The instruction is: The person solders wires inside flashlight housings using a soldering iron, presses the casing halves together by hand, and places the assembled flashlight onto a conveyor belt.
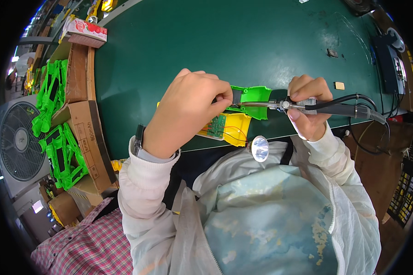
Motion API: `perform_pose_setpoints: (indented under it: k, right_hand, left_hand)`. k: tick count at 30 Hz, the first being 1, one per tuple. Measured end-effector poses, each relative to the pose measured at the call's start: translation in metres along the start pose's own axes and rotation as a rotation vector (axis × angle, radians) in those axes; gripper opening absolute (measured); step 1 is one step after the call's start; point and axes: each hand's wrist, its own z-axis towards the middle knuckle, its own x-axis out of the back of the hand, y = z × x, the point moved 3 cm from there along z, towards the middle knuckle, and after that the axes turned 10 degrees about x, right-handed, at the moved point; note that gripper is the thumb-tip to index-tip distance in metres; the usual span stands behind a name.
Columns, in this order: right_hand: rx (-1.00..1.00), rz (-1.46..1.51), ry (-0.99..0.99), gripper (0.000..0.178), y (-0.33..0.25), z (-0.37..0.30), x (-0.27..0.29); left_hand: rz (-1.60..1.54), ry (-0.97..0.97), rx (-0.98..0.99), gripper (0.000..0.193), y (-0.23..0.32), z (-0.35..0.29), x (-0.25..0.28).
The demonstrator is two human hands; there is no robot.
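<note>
My right hand is closed around a soldering iron, whose metal shaft points left. Its thin tip reaches over a green plastic housing half on the table. My left hand is bent over the left end of that housing, fingers curled in a pinch; what they hold is hidden beneath them. Just below lies a yellow housing half, with a green circuit board in it partly covered by my left hand. Thin red wires run from there toward a round, silvery lamp reflector at the table's near edge.
At the left, cardboard boxes hold several green plastic housings, with a fan beyond. A pink-and-white carton sits above. Right of the green table stands a dark box-shaped device with black cables.
</note>
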Motion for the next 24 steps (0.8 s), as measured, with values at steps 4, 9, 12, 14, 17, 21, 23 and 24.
perform_pose_setpoints:
  k: [4, 9, 12, 14, 17, 21, 23, 24]
  right_hand:
    - [0.020, -0.007, 0.002, 0.023, 0.000, 0.001, -0.001]
    - [0.006, 0.001, -0.008, 0.023, 0.001, 0.001, 0.000]
    - [0.016, -0.003, -0.014, 0.023, 0.001, 0.001, -0.001]
    - [0.022, -0.007, -0.015, 0.023, 0.002, 0.001, 0.000]
    - [0.042, -0.008, -0.031, 0.024, 0.002, 0.001, 0.000]
    - [0.030, -0.017, -0.039, 0.023, 0.002, 0.000, 0.000]
    - [0.029, -0.029, -0.043, 0.023, 0.003, -0.001, 0.001]
    - [0.031, -0.026, -0.046, 0.024, 0.003, -0.001, 0.000]
  left_hand:
    - [0.075, 0.051, 0.054, 0.006, 0.001, 0.000, -0.003]
    - [0.085, 0.088, 0.053, 0.006, 0.001, -0.001, -0.007]
    - [0.064, 0.091, 0.056, 0.006, -0.003, -0.001, -0.012]
    - [0.063, 0.104, 0.073, 0.006, 0.000, -0.001, -0.011]
    - [0.113, 0.133, 0.049, 0.006, 0.003, -0.001, -0.011]
    - [0.113, 0.138, 0.060, 0.006, 0.004, -0.001, -0.012]
    - [0.134, 0.169, 0.030, 0.006, 0.006, 0.000, -0.013]
    - [0.136, 0.170, 0.034, 0.006, 0.006, -0.001, -0.013]
